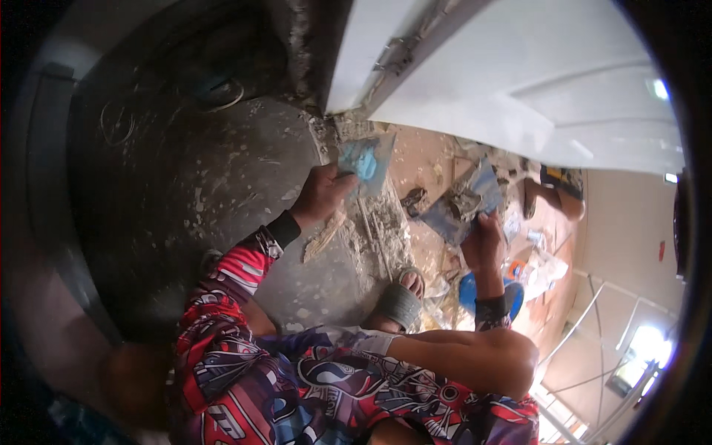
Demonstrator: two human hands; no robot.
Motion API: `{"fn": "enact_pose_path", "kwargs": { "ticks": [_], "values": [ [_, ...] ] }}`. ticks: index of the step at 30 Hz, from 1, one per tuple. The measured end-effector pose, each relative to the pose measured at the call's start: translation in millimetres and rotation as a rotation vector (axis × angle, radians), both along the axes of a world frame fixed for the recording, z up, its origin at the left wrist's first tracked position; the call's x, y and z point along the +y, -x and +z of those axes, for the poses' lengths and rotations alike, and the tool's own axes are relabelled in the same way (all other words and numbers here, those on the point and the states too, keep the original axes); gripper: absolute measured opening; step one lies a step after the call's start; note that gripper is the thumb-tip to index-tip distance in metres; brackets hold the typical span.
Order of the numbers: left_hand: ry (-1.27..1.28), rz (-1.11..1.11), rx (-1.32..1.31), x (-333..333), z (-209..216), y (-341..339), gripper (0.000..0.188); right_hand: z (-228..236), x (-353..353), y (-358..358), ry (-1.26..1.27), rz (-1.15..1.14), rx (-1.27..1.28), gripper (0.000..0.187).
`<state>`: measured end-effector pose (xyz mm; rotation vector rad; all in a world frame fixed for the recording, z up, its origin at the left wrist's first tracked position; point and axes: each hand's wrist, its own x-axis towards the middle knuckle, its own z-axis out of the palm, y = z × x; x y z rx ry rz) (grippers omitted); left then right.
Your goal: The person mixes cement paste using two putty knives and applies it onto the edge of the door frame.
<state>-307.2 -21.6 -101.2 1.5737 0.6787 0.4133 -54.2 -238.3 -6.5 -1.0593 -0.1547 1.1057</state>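
Observation:
My left hand (324, 195) grips a flat, rectangular filling blade (384, 157) with a turquoise patch on its face, thumb on top. The blade is above the rough, broken strip of floor (382, 230) by the foot of the white door-like panel (475, 89). Farther right, my right hand (483, 241) is closed on the near edge of a flat metal plate (447, 216). A lump of grey-brown paste (467, 202) lies on that plate. The two tools are apart.
My sandalled foot (400, 305) rests beside the broken strip. A blue bucket (469, 291) and white plastic bags (545, 268) stand to the right. Another person's leg (556, 196) is beyond my right hand. Grey floor (245, 178), spattered with flecks, spreads to the left.

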Motion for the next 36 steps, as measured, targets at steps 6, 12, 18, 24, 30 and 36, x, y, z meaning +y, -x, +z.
{"fn": "enact_pose_path", "kwargs": {
  "ticks": [6,12,18,24,30,36],
  "values": [
    [0.941,0.252,-0.587,27.0,-45.0,26.6,0.039,5.9,-11.3,5.1,0.051,0.051,-0.038,0.063],
    [1.039,0.499,-0.803,39.8,-86.8,22.3,0.039,21.6,-3.9,15.5,0.088,0.089,-0.045,0.065],
    [1.213,0.467,-0.805,55.7,-101.5,2.8,0.035,39.2,1.9,26.0,0.099,0.068,-0.048,0.065],
    [1.3,0.445,-0.835,56.8,-98.4,-6.0,0.037,44.9,2.8,27.9,0.092,0.091,-0.071,0.065],
    [1.327,0.242,-1.036,57.5,-97.8,-11.8,0.04,42.7,2.8,30.4,0.1,0.093,-0.05,0.066],
    [1.287,0.267,-1.161,55.1,-59.0,-21.2,0.044,42.0,-2.2,27.1,0.088,0.091,-0.084,0.066]
  ]
}}
